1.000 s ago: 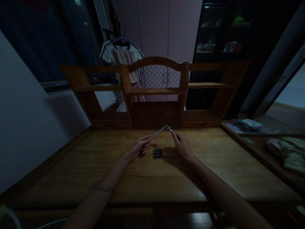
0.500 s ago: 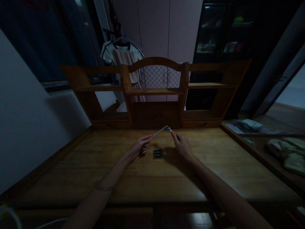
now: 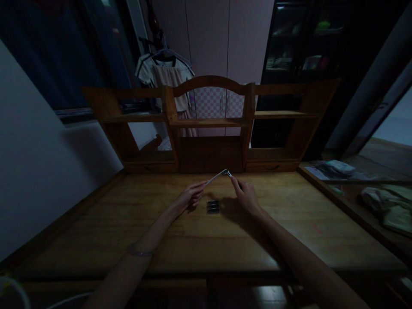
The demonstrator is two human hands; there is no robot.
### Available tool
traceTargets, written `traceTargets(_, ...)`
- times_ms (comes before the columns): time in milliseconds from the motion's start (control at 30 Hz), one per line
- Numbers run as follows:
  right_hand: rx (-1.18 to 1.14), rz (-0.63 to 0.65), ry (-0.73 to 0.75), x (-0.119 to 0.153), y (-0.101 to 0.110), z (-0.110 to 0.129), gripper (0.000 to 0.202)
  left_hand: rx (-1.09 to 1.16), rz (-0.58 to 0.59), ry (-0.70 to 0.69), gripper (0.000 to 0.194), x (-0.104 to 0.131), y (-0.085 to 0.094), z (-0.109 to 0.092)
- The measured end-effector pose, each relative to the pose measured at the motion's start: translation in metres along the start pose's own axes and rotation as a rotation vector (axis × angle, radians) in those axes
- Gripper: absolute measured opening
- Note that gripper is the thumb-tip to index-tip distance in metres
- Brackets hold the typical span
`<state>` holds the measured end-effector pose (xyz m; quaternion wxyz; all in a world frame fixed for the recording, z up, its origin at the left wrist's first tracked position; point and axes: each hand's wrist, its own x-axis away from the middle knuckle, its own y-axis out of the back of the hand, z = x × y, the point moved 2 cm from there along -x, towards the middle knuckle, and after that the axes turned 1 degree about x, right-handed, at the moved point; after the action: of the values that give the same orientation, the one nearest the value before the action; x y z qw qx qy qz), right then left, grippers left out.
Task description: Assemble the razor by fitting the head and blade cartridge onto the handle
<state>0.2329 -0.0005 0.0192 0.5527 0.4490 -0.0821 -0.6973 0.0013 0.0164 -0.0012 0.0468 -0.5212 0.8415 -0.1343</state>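
Observation:
Above the desk, my left hand (image 3: 195, 193) is closed round one end of a thin, pale, slightly bent strip (image 3: 215, 177) that slants up to the right. My right hand (image 3: 245, 194) pinches a small shiny metal tool (image 3: 229, 174), which looks like a nail clipper. Its tip is at the strip's far end; whether it grips the strip is too small to tell. On the desk between the hands lies a small dark object (image 3: 213, 207) made up of three parallel bars.
The wooden desk (image 3: 206, 253) carries a shelf unit (image 3: 210, 123) along its back edge. A wall (image 3: 38, 171) stands at the left. To the right, a lower surface holds papers (image 3: 331, 170) and a crumpled cloth item (image 3: 391, 208). Hanging clothes (image 3: 164, 73) are behind the shelf.

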Motion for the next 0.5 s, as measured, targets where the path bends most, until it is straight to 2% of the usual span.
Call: traceTargets(500, 0.001, 0.001, -0.003, -0.0004, -0.0004, -0.0002, 0.059, -0.027, 0.025, 0.019, 0.048, -0.0002, 0.0017, -0.0001)
